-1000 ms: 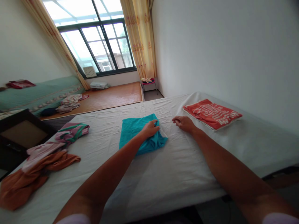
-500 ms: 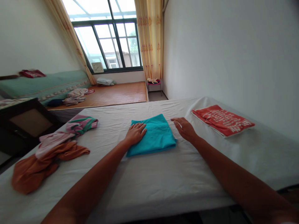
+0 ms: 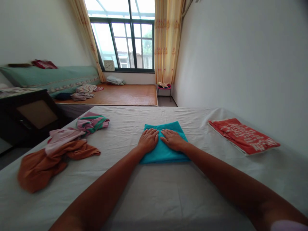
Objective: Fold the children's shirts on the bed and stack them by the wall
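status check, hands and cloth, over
Left hand and right hand open, flat on folded teal cloth. Cloth on white bed. Orange clothes left, red folded cloth right, both apart.

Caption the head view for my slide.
Left hand and right hand lie flat on a folded teal cloth on the white bed.

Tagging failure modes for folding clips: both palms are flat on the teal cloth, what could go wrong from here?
1. The left hand and right hand press flat on the folded teal cloth; sliding them outward could drag the top layer and undo the fold.
2. The white sheet underneath looks loose and creased, so it may bunch up with the cloth.
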Available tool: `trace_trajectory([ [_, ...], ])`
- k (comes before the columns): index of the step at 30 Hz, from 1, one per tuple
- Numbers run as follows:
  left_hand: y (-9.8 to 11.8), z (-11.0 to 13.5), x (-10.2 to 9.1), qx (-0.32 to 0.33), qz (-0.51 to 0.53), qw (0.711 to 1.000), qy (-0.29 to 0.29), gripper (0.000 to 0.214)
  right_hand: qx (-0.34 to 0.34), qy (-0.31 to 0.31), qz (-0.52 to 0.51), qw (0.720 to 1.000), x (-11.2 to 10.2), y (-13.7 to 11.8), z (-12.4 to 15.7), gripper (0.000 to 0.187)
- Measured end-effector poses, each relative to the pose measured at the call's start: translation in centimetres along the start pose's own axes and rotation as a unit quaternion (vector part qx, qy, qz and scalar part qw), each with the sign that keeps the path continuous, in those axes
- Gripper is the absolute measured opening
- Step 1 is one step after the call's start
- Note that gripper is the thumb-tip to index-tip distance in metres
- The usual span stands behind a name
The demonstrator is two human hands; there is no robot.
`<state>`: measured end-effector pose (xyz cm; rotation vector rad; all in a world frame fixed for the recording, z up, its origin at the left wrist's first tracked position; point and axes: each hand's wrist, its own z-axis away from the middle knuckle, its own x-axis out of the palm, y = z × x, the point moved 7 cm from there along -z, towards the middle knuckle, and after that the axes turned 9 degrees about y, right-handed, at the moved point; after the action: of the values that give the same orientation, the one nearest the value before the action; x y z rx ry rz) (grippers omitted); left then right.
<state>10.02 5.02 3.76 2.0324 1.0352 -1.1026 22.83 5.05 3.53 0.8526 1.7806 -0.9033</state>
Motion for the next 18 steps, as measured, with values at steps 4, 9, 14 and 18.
trace_trajectory([
  [4,-0.7,-0.2,-0.1,-0.042,-0.007,0.999,0.002,0.046,0.047,-0.024,0.026,0.998,0.3,6.3,0.8,0.059],
  [9,-4.1,-0.5,0.7,-0.135,0.004,0.990,-0.035,0.049,0.105,0.017,0.046,0.993,0.0,10.2,2.7,0.059],
  [14,-5.1,0.0,-0.7,-0.152,-0.028,0.988,0.002,0.048,0.083,0.081,0.076,0.990,-1.9,9.2,3.1,0.053],
  [18,-1.3,0.4,-1.8,-0.036,-0.017,0.998,0.049,0.044,-0.068,0.096,0.046,0.992,-3.1,2.9,3.9,0.052],
])
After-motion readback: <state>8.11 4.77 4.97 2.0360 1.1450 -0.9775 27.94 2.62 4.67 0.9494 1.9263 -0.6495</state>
